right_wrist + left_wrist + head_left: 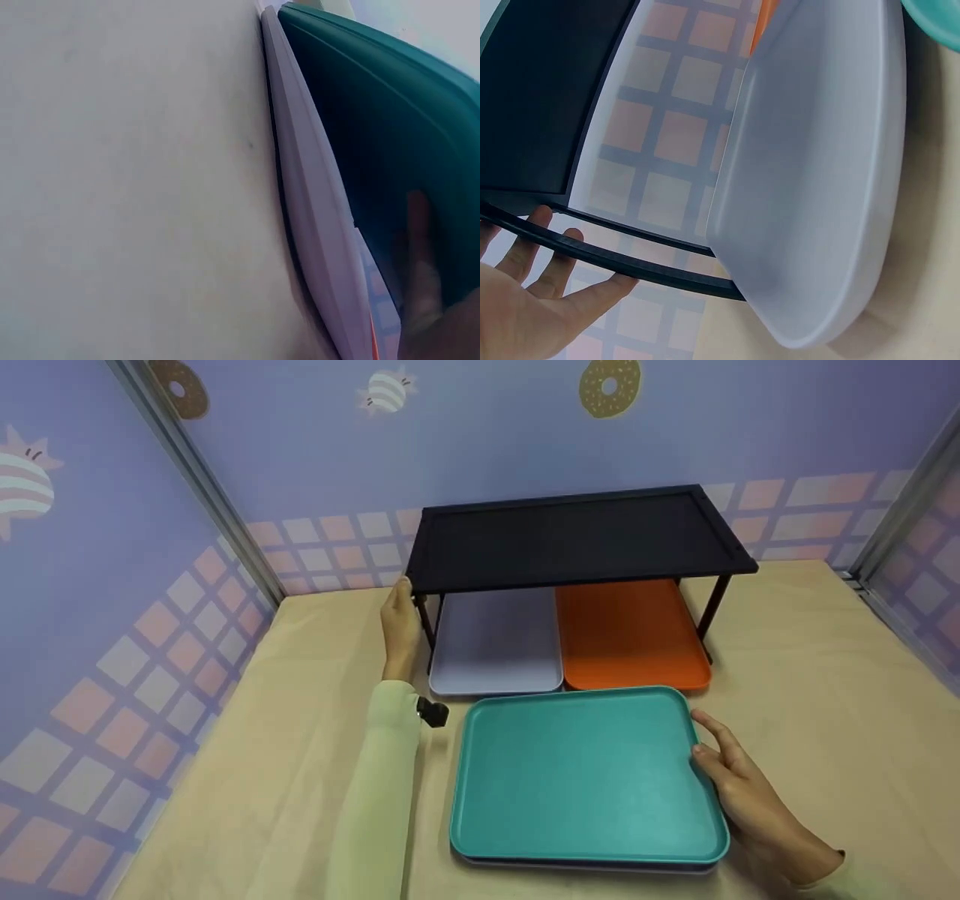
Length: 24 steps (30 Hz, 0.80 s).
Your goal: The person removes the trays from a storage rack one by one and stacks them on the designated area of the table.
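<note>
A black rack (577, 540) with folding-style legs stands at the back. My left hand (400, 622) grips its front left corner, and in the left wrist view the fingers lie against the black leg (630, 262). With my right hand (750, 802) I hold the right edge of a teal tray (585, 780), thumb at the rim and fingers underneath. Beneath it lies a pale lavender tray (315, 172); the right wrist view shows a gap between the two at this side. Side by side under the rack sit another lavender tray (495, 649) and an orange tray (637, 641).
A cream cloth (285, 780) covers the table. Patterned purple walls (495, 442) rise behind and on both sides, with metal posts (202, 480) at the corners. The rack's right front leg (712, 607) stands beside the orange tray.
</note>
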Available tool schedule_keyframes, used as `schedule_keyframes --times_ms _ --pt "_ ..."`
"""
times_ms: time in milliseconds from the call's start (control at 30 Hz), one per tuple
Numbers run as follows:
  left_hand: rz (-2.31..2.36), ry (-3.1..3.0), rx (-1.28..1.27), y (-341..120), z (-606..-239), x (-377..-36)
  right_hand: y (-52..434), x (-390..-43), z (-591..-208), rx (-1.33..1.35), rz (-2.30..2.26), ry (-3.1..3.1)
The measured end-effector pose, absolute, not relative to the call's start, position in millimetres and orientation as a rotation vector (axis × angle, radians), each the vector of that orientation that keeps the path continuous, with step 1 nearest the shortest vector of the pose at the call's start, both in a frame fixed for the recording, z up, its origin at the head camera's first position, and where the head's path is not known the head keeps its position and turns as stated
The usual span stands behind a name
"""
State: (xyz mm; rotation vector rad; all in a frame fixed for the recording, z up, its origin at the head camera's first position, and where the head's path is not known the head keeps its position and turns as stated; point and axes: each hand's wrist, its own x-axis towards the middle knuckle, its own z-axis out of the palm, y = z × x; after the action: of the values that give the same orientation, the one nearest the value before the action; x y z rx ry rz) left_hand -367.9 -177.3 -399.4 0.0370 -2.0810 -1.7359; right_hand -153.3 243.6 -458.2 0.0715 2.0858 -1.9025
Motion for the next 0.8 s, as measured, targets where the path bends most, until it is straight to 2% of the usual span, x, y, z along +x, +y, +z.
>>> schedule_keyframes --times_ms 200,633,800 --pt "-1.758 -2.070 0.054 -177.5 -401.1 -369.0 247.5 -156.7 -455.9 0.061 -1.721 2.111" --pt "-1.742 -2.034 0.072 -177.2 -401.6 -370.7 263.6 -162.9 -449.8 -0.184 -1.308 2.548" --pt "-1.759 -2.044 0.059 -177.2 -400.4 -370.1 267.3 -163.7 -451.0 -0.226 -1.287 2.579"
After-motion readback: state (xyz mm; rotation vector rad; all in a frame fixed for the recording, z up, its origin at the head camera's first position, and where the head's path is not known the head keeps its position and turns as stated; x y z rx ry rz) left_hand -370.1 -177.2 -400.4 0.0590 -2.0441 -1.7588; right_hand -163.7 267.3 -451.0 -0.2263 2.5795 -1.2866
